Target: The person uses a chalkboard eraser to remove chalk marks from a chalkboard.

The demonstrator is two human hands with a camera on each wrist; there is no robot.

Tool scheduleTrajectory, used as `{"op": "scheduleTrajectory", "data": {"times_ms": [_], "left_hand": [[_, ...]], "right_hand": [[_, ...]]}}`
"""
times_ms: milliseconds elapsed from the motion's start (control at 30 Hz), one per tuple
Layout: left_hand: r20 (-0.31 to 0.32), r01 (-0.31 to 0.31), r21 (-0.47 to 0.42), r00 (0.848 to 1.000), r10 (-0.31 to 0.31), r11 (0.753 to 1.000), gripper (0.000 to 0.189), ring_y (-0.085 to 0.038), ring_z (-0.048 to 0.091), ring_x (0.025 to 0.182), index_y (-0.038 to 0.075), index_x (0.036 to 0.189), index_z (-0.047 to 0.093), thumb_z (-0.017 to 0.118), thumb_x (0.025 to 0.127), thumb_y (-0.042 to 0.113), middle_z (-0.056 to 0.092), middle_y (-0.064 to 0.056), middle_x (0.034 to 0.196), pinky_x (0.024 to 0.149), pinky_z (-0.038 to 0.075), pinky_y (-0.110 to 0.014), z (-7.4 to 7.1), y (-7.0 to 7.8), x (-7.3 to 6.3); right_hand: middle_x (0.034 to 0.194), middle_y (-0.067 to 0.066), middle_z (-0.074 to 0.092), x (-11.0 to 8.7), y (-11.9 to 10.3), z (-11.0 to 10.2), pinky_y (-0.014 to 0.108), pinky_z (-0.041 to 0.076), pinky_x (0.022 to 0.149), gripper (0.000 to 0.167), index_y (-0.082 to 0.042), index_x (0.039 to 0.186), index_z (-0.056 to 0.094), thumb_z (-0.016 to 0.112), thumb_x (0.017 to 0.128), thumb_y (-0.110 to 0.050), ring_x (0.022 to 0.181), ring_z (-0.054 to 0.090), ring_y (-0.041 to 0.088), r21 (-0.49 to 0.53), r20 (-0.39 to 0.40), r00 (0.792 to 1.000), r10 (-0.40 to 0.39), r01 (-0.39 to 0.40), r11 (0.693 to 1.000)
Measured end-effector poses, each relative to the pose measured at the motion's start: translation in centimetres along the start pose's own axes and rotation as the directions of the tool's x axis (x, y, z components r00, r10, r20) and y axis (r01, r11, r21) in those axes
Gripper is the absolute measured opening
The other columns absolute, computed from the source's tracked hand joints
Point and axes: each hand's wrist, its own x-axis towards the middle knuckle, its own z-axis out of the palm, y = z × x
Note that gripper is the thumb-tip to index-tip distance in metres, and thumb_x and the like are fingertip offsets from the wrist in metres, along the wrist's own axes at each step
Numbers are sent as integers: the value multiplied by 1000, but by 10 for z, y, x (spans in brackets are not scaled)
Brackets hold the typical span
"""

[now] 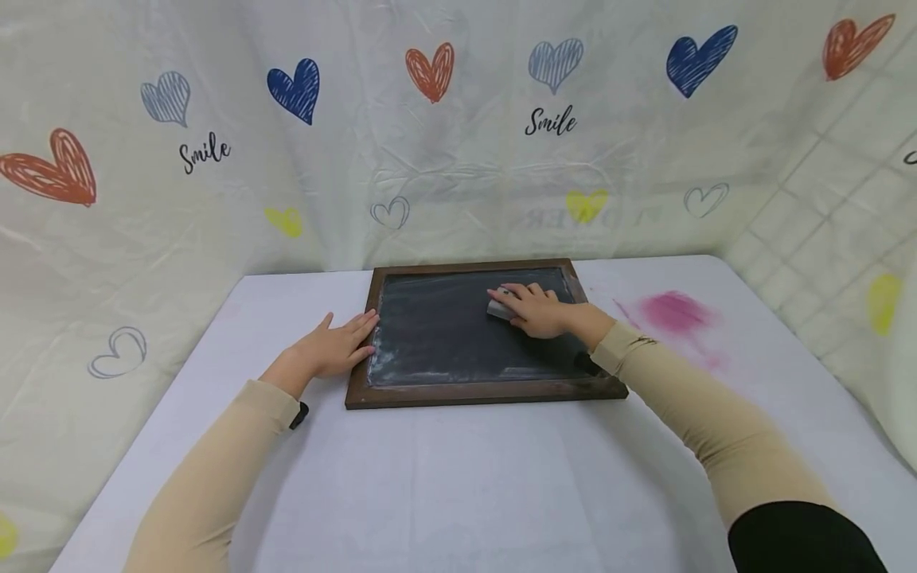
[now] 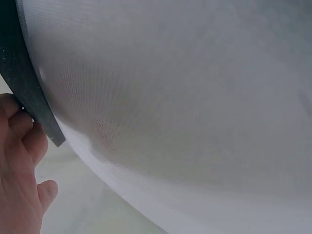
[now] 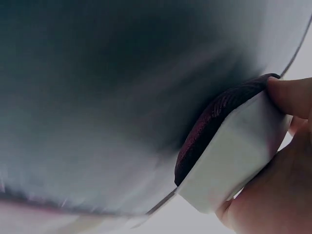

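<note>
A chalkboard [image 1: 444, 326] in a brown wooden frame lies flat on the table, with pale chalk haze along its left and lower edges. My right hand [image 1: 540, 309] grips a chalkboard eraser [image 1: 501, 309] on the right half of the board. In the right wrist view, this eraser [image 3: 234, 151] has a white body and a dark felt pad that touches the board. My left hand [image 1: 333, 344] rests on the frame's left side with fingers spread. The left wrist view shows its fingertips [image 2: 22, 122] against the dark frame edge [image 2: 34, 92].
A white cloth covers the table [image 1: 466, 477]. To the right of the board the cloth has a pink smudge [image 1: 677, 312]. Behind stands a pale curtain [image 1: 487, 143] printed with hearts and the word "Smile".
</note>
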Motion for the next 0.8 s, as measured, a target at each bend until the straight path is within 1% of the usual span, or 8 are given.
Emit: {"op": "scheduleTrajectory", "data": {"times_ms": [67,133,200,267,467,633,667,800], "left_hand": [[0,-3,2,1000,3,1000,69,-33,24,153,1,164,14,38,112,40,13,-18,169,119,6,-68,0,0,1],[-3,-5,5,1000,5,1000,69,-33,24,153,1,164,15,37,112,40,14,-18,169,119,6,-68,-1,1,2],[-5,-5,5,1000,5,1000,69,-32,24,153,2,164,15,37,112,41,14,-17,169,119,6,-68,-1,2,2],[-7,-5,3,1000,5,1000,69,-32,24,153,2,164,15,38,112,40,14,-17,169,119,6,-68,-2,2,3],[5,-7,3,1000,7,1000,69,-32,23,153,1,164,16,37,112,42,15,-18,169,119,7,-68,-1,4,3],[14,-6,-12,1000,6,1000,69,-33,22,153,1,164,15,37,112,41,14,-18,169,119,5,-68,0,4,2],[12,-5,-13,1000,5,1000,69,-33,22,153,1,164,15,37,112,41,14,-18,169,119,5,-68,0,4,1],[5,0,-7,1000,0,1000,69,-33,23,153,2,164,14,37,112,40,13,-18,169,119,5,-68,0,2,0]], "right_hand": [[167,22,10,3,13,-3,62,31,102,64,-13,166,13,46,111,-16,143,23,48,-6,-20,997,81,-81,997],[168,23,7,5,24,-5,64,29,106,65,-14,167,11,45,111,-17,145,19,49,-5,-32,988,150,-150,989],[167,23,6,6,32,-6,66,27,109,65,-13,166,10,44,111,-16,146,17,49,-3,-47,981,189,-189,982],[168,23,5,7,37,-6,68,24,110,66,-13,167,9,44,111,-16,147,16,49,-1,-60,977,204,-204,979],[167,25,9,4,39,-3,67,28,106,64,-12,166,13,45,111,-16,145,20,51,-32,-97,978,184,-188,982],[166,24,9,-7,40,-8,66,30,105,63,-12,166,14,44,111,-16,145,19,51,-37,-110,971,210,-215,976],[166,25,9,-10,40,-10,65,31,102,63,-11,165,14,44,111,-15,145,20,52,-36,-117,970,213,-218,975],[166,25,8,-23,45,-17,64,31,100,62,-11,165,13,43,111,-15,144,18,52,-24,-127,966,226,-231,973]]}}
